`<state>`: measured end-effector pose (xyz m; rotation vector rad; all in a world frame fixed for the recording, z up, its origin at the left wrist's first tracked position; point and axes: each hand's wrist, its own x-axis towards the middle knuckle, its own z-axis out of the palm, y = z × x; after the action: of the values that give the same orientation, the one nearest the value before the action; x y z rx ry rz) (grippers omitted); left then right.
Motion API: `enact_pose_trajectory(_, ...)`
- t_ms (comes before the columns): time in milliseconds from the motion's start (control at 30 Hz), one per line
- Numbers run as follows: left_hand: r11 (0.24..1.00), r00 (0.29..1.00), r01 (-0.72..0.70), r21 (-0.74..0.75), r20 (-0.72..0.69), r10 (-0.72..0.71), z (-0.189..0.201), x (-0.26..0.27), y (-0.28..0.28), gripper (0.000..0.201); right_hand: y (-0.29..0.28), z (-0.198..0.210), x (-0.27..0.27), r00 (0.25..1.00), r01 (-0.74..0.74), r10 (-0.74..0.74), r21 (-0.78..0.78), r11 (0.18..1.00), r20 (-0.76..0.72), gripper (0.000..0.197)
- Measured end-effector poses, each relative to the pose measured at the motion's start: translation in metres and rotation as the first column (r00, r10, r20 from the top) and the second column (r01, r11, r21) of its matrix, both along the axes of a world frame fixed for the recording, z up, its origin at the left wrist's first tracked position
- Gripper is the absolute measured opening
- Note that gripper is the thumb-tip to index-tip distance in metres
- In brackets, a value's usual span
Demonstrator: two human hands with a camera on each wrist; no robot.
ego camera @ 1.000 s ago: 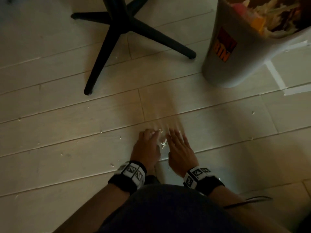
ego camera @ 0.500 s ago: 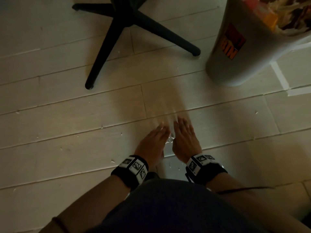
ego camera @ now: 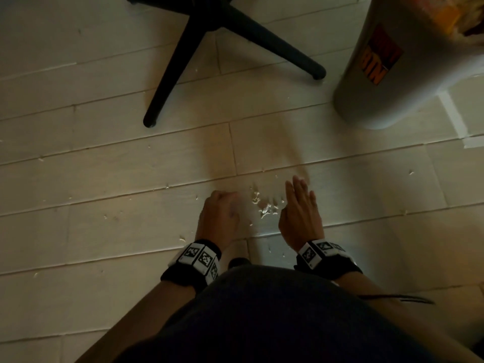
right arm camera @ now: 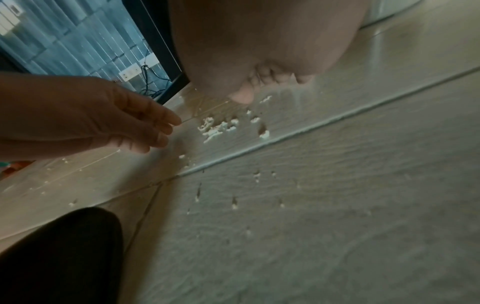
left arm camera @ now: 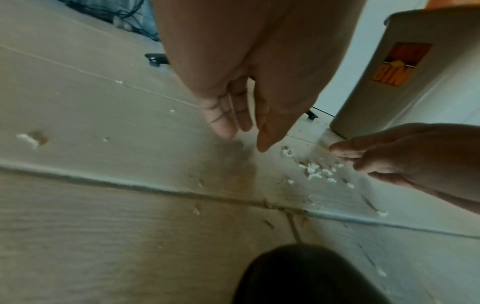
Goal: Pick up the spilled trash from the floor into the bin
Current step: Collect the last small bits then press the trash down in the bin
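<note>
Small heap of white crumbly trash bits [ego camera: 264, 205] on the pale wood-plank floor [ego camera: 104, 174] — lying between both hands. Left hand [ego camera: 218, 216] and right hand [ego camera: 298, 213] hover just beside it, fingers loosely extended, holding nothing. Tall grey plastic bin with an orange label [ego camera: 387, 64] stands beyond — well apart, near a black chair base [ego camera: 209, 35].

The grey bin [left arm camera: 405, 86] carries an orange and dark red sticker [left arm camera: 401, 64] whose orange letters read "BIN"; the wording above them is unreadable.
</note>
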<state>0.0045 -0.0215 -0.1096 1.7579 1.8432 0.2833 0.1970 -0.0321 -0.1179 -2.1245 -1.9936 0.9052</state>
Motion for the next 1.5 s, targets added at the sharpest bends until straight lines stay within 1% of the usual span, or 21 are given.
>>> enact_pose_trajectory(67, 0.996, 0.999, 0.029, -0.08, -0.042, -0.032, 0.002, 0.007, -0.004, 0.046, -0.008, -0.001, -0.002, 1.0, -0.019, 0.019, 0.002, 1.0, 0.01, 0.069)
enact_pose_trajectory(133, 0.993, 0.998, 0.06, -0.099, -0.023, -0.062, 0.005, 0.02, -0.008, 0.046, -0.016, 0.0, -0.008, 0.996, -0.086, 0.086, -0.002, 0.996, -0.02, 0.067)
enact_pose_trajectory(200, 0.983, 0.988, 0.155, -0.096, 0.01, -0.155, 0.005, 0.035, -0.01, 0.045, -0.022, 0.002, -0.012, 0.989, -0.124, 0.123, -0.008, 0.992, -0.086, 0.063)
enact_pose_trajectory(267, 0.974, 0.977, 0.214, -0.081, 0.035, -0.211, 0.005, 0.044, -0.007, 0.039, -0.02, 0.005, -0.013, 0.984, -0.078, 0.082, 0.031, 0.997, -0.156, 0.061)
enact_pose_trajectory(333, 0.986, 0.985, 0.165, -0.036, 0.06, -0.163, 0.005, 0.046, 0.004, 0.032, -0.015, 0.007, -0.008, 0.983, -0.002, 0.015, 0.073, 0.997, -0.183, 0.058)
enact_pose_trajectory(400, 0.994, 0.991, 0.106, 0.018, 0.082, -0.107, 0.004, 0.044, 0.016, 0.034, -0.009, 0.009, -0.001, 0.985, 0.047, -0.032, 0.086, 0.995, -0.171, 0.057)
enact_pose_trajectory(467, 0.992, 0.991, 0.123, 0.037, 0.043, -0.125, 0.003, 0.045, 0.03, 0.041, -0.002, 0.011, 0.006, 0.989, 0.068, -0.056, 0.085, 0.994, -0.133, 0.058)
enact_pose_trajectory(533, 0.983, 0.982, 0.183, -0.006, -0.041, -0.183, 0.001, 0.048, 0.044, 0.048, 0.003, 0.011, 0.011, 0.995, 0.07, -0.066, 0.052, 0.996, -0.074, 0.061)
enact_pose_trajectory(633, 0.947, 0.93, 0.312, -0.075, -0.18, -0.321, 0.001, 0.056, 0.061, 0.057, 0.008, 0.008, 0.015, 0.996, 0.079, -0.079, -0.015, 0.997, 0.035, 0.064)
enact_pose_trajectory(700, 0.912, 0.883, 0.404, -0.073, -0.228, -0.41, 0.001, 0.061, 0.063, 0.061, 0.008, 0.005, 0.015, 0.995, 0.071, -0.07, -0.026, 0.997, 0.068, 0.067)
enact_pose_trajectory(800, 0.86, 0.836, 0.51, -0.025, -0.224, -0.501, -0.001, 0.063, 0.046, 0.065, 0.001, 0.005, 0.01, 0.999, 0.021, -0.02, -0.031, 0.999, 0.051, 0.066)
enact_pose_trajectory(867, 0.82, 0.801, 0.573, 0.005, -0.216, -0.558, -0.006, 0.058, 0.03, 0.065, -0.006, 0.007, 0.008, 1.0, 0.009, -0.009, -0.001, 1.0, -0.004, 0.062)
enact_pose_trajectory(933, 0.801, 0.791, 0.598, 0.02, -0.177, -0.586, -0.009, 0.05, 0.019, 0.062, -0.01, 0.008, 0.01, 0.996, 0.052, -0.049, 0.038, 0.998, -0.075, 0.058)
enact_pose_trajectory(1000, 0.828, 0.825, 0.559, 0.04, -0.123, -0.551, -0.008, 0.046, 0.018, 0.055, -0.011, 0.008, 0.014, 0.982, 0.144, -0.13, 0.094, 0.985, -0.137, 0.053)
enact_pose_trajectory(1067, 0.853, 0.854, 0.515, 0.077, -0.122, -0.505, -0.007, 0.047, 0.024, 0.051, -0.008, 0.009, 0.019, 0.963, 0.227, -0.198, 0.149, 0.962, -0.184, 0.049)
enact_pose_trajectory(1133, 0.85, 0.851, 0.519, 0.09, -0.147, -0.504, -0.007, 0.054, 0.03, 0.051, -0.002, 0.009, 0.026, 0.941, 0.303, -0.261, 0.196, 0.932, -0.214, 0.048)
enact_pose_trajectory(1233, 0.774, 0.772, 0.627, 0.087, -0.202, -0.602, -0.01, 0.068, 0.029, 0.05, 0.006, 0.009, 0.038, 0.896, 0.418, -0.36, 0.22, 0.881, -0.26, 0.048)
enact_pose_trajectory(1333, 0.603, 0.604, 0.791, 0.104, -0.296, -0.74, -0.018, 0.072, 0.02, 0.045, 0.01, 0.006, 0.047, 0.856, 0.49, -0.429, 0.189, 0.851, -0.289, 0.048)
enact_pose_trajectory(1400, 0.512, 0.522, 0.85, 0.124, -0.322, -0.79, -0.021, 0.068, 0.016, 0.041, 0.009, 0.005, 0.048, 0.846, 0.505, -0.44, 0.187, 0.842, -0.302, 0.047)
enact_pose_trajectory(1433, 0.488, 0.506, 0.861, 0.141, -0.322, -0.8, -0.023, 0.065, 0.016, 0.039, 0.008, 0.005, 0.048, 0.845, 0.506, -0.441, 0.184, 0.843, -0.303, 0.047)
enact_pose_trajectory(1500, 0.488, 0.527, 0.85, 0.198, -0.307, -0.793, -0.025, 0.054, 0.017, 0.035, 0.007, 0.005, 0.048, 0.846, 0.502, -0.438, 0.177, 0.847, -0.306, 0.046)
